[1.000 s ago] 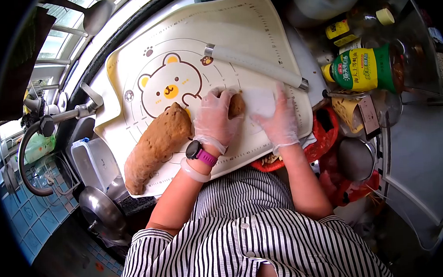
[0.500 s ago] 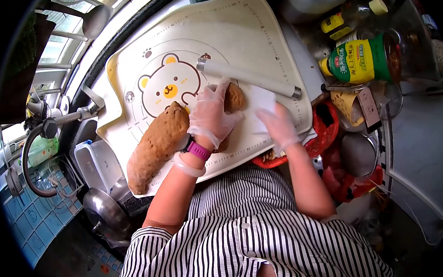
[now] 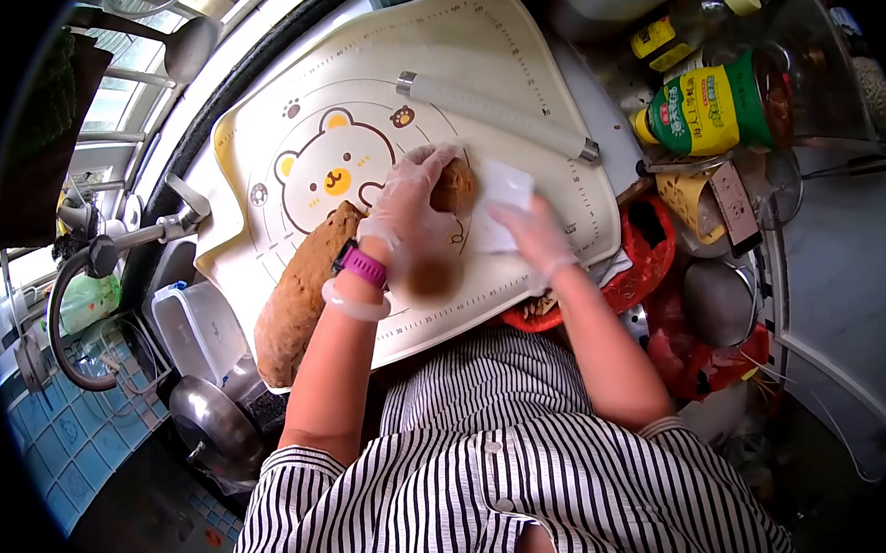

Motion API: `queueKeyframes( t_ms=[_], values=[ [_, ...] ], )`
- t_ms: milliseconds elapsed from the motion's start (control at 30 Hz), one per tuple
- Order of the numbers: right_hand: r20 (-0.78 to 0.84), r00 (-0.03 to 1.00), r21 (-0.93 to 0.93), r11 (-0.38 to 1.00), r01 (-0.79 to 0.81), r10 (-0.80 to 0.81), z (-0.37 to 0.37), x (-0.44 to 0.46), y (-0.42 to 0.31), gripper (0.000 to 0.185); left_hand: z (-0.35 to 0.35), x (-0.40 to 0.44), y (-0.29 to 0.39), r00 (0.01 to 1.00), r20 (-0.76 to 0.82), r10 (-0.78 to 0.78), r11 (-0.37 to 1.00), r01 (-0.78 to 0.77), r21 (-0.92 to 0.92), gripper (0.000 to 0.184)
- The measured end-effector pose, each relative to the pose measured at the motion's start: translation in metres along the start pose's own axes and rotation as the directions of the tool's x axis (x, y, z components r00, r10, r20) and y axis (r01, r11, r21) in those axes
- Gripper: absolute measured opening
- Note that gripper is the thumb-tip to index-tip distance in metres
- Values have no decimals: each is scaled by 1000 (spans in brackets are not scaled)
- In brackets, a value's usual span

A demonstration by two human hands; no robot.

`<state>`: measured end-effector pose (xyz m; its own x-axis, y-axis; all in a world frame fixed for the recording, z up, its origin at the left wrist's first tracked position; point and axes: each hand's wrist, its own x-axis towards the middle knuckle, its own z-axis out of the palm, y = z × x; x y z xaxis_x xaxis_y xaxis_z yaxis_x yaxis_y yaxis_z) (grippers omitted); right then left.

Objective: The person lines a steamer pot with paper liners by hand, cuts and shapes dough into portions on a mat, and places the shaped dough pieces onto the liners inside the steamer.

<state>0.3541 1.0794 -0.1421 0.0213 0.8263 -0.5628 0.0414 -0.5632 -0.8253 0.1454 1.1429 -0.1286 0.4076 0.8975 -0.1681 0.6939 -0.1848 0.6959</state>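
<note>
My left hand, in a clear plastic glove, curls its fingers over a brown piece of dough on the mat. Just below that hand is a second dough piece, smeared by motion. Also gloved, my right hand grips a flat white dough scraper, standing just right of the dough. A long log of brown dough lies to the left, beside my left wrist. Everything rests on a cream mat printed with a bear.
A rolling pin with metal ends lies across the mat's upper right. Bottles, including a green and yellow one, stand at the right. A red plastic bag touches the mat's right edge. A faucet and plastic box are at left.
The scraper has moved left, close to the dough under my left hand. A dough piece has come out below my left hand. My left hand has shifted slightly left and up.
</note>
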Motion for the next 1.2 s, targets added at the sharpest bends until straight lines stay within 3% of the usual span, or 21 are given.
queueKeyframes(
  t_ms=[33,100,167,200,233,300,333,433,500,567,600,700,733,767,833,900,967,1033,1100,1133,1200],
  values=[
    [9,999,-105,993,-46,47,12,18,-2,45,3,2,-4,999,50,0,999,-1,35,99],
    [88,986,-61,989,-133,138,26,23,-47,41,-3,1,8,991,61,-122,992,125,-34,100],
    [87,985,-79,987,-141,147,19,19,-47,41,-9,-8,15,942,30,-336,903,330,-274,104],
    [80,985,-105,984,-142,151,12,20,-48,41,-14,-13,19,927,65,-369,901,374,-220,105],
    [77,986,-107,985,-139,147,1,16,-40,41,-16,-15,21,929,63,-365,902,370,-222,105],
    [72,997,177,984,-25,13,-16,-7,-8,42,-18,-21,21,985,-115,-127,992,128,3,102],
    [25,999,134,991,-27,24,-14,-15,-2,43,-22,-16,19,994,-108,-9,1000,7,-18,97],
    [21,999,-9,999,-38,39,10,-11,-18,42,0,-5,-2,999,-14,49,996,-50,-70,99],
    [14,995,-65,994,-93,94,27,33,-10,41,6,-10,15,998,-24,-61,987,57,-149,98],
    [50,997,-114,992,-56,62,35,44,-35,40,13,-21,21,930,-156,-332,895,259,-364,98],
    [133,989,-138,990,-41,60,24,41,-51,36,10,-25,20,922,-67,-381,842,315,-439,96],
    [81,995,13,999,52,-52,-10,20,-30,33,-17,-24,21,928,-21,-372,886,348,-307,98],
    [64,998,31,999,23,-25,-15,5,-29,33,-10,-23,-2,964,-180,-194,970,161,-184,95],
    [65,998,25,1000,19,-21,-12,1,-19,33,-7,-17,-6,964,-179,-198,968,164,-191,95],
    [68,995,-41,996,80,-77,0,3,5,32,-3,-10,-12,981,72,-181,885,195,-422,95],
    [74,997,-39,999,-30,33,22,19,-16,34,10,-11,-3,978,-11,-209,928,195,-319,98],
    [103,991,-153,986,-72,88,33,38,-30,35,24,-17,-2,952,-53,-302,740,199,-642,102],
    [132,990,-81,996,-29,40,24,34,-40,35,7,-23,4,933,32,-358,749,307,-587,103],
    [30,999,-127,992,-21,25,3,19,-46,36,-4,-23,4,918,136,-372,593,348,-726,104],
    [64,998,22,1000,23,-24,-11,19,-27,37,-3,-21,0,947,-106,-302,852,218,-476,101],
    [35,999,29,999,-28,27,-8,-14,-44,37,-4,-13,-8,944,-78,-322,781,218,-585,100]
  ],
)
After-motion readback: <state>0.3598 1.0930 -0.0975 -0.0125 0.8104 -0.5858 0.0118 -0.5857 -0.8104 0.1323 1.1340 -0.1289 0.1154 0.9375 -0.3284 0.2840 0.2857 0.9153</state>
